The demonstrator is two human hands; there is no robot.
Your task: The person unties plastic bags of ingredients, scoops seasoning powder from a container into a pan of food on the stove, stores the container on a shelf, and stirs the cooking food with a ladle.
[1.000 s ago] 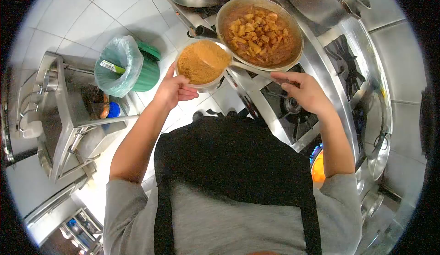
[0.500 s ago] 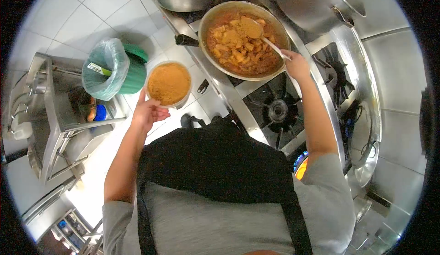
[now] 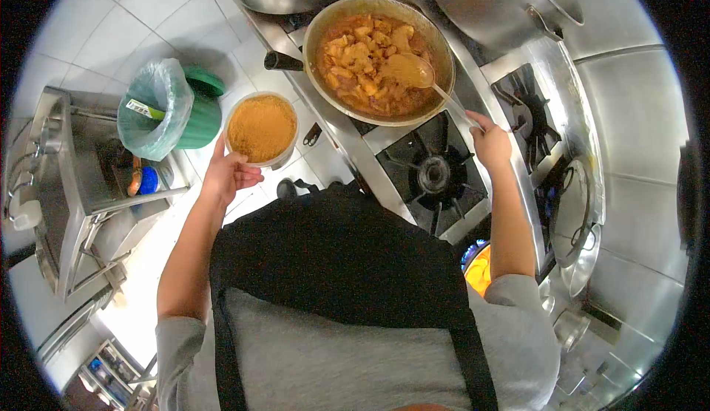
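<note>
Long pale spoon gripped in right hand, round metal pan at ten o'clock; powder tub in left hand.

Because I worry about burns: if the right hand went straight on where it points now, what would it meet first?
The right hand would probably meet the rim of the pan first, though it might pass above, since the height between them is unclear.
</note>
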